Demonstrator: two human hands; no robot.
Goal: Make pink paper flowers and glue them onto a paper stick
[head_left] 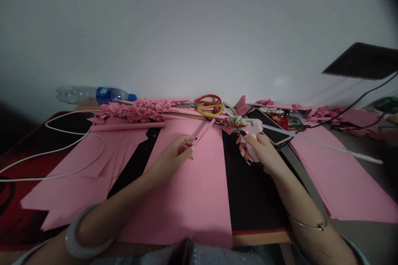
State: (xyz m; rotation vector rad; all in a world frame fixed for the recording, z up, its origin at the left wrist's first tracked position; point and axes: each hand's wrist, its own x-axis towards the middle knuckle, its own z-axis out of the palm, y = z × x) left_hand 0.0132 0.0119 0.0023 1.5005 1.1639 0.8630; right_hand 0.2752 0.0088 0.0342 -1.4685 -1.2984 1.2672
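My left hand [182, 149] pinches a thin rolled pink paper stick [204, 131], which slants up to the right above a large pink paper sheet [192, 198]. In my right hand [256, 147] is a pale pink hot glue gun [253, 128], its nozzle end pointing left, toward the paper stick but apart from it. A small red light glows on the gun near my thumb. From the gun's back a long clear glue stick [323, 145] sticks out to the right. Something colourful is wrapped about the gun's front.
Behind my hands lie scissors [209, 105] with red and yellow handles and pink paper flowers [137, 111]. A plastic bottle [96, 94] rests on its side at back left. Pink sheets [77, 182] and a white cable [74, 172] lie left; more pink sheets [348, 178] right.
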